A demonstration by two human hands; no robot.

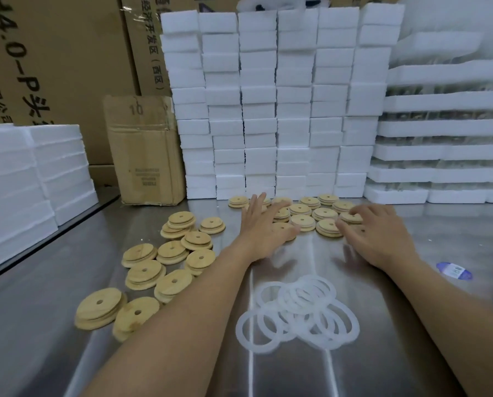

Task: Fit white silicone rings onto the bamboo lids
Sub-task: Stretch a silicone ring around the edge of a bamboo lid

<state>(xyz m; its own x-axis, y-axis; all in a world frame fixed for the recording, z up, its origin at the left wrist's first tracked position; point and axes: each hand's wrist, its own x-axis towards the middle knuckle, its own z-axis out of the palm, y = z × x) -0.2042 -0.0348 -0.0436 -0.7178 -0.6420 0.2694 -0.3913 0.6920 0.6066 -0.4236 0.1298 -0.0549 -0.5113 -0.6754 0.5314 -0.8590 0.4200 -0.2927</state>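
The left hand (263, 226) has its grip spread, fingers straight and flat on top of the far group of round, pale bamboo lids (302, 222). The right hand (380, 234) also has its grip spread. Its lightly bent fingers are blurred and rest on the right edge of that group.

About a dozen lids or short stacks show around the hands, and others are hidden under the palms. Each lid is a stepped wooden disc with a small hole through the centre. A second lot of bamboo lids (146, 273) lies well apart to the left in about ten loose piles.

Near the forearms, a heap of flat, translucent white silicone rings (296, 313) lies on the shiny steel worktop (53, 282). There are roughly ten, too overlapped to count exactly, and none sits on a lid.

Behind stand six columns of white foam blocks (279, 104) and a brown cardboard box (145, 150). A small blue-and-white label (454, 270) lies to the right.
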